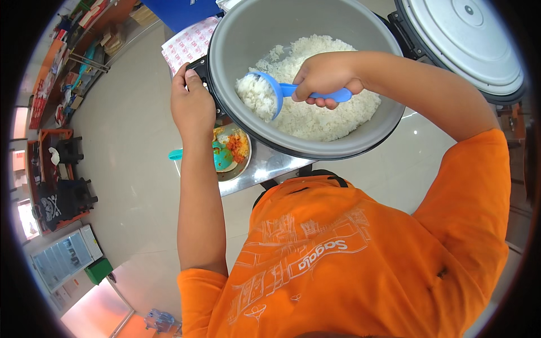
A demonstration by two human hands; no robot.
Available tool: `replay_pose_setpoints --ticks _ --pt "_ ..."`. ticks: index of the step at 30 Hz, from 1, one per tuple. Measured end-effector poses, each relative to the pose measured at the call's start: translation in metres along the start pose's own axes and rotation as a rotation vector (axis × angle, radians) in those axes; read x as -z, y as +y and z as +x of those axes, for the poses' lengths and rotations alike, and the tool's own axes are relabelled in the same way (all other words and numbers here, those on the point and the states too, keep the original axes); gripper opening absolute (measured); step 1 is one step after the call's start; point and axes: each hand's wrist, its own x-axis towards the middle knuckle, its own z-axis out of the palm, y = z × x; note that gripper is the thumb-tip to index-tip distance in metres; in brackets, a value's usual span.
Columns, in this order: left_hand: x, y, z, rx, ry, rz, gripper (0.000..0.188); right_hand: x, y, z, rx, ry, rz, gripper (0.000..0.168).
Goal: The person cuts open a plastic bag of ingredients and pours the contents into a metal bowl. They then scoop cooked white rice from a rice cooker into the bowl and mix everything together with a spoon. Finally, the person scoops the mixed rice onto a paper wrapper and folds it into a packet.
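Note:
A large rice cooker pot (pixel 308 150) stands before me, its inside partly filled with cooked white rice (pixel 329 124). My right hand (pixel 327 78) grips the handle of a blue plastic scoop (pixel 279 91) over the rice, inside the pot. The scoop's bowl is heaped with rice and tilted near the pot's left wall. My left hand (pixel 193 97) holds the black side handle (pixel 202 69) of the cooker, thumb on top. The round lid (pixel 465 38) is swung up at the right, joined by a black hinge.
Below the cooker's left side, a metal bowl (pixel 248 162) holds orange and yellow food and a teal ladle (pixel 222 157). Printed wrapping paper (pixel 190 42) lies at the upper left by a blue box (pixel 181 12). The steel table's edge (pixel 262 181) runs close to my body.

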Motion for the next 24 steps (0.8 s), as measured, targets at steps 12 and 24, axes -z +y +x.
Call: replay_pose_setpoints --ticks 12,24 --pt "0.027 -0.02 0.001 -0.075 -0.168 -0.201 0.06 -0.004 0.025 -0.076 0.166 0.13 0.388 0.043" --pt "0.165 -0.226 -0.008 0.246 -0.007 0.08 0.074 -0.154 -0.029 -0.097 0.231 -0.219 0.547 0.028"
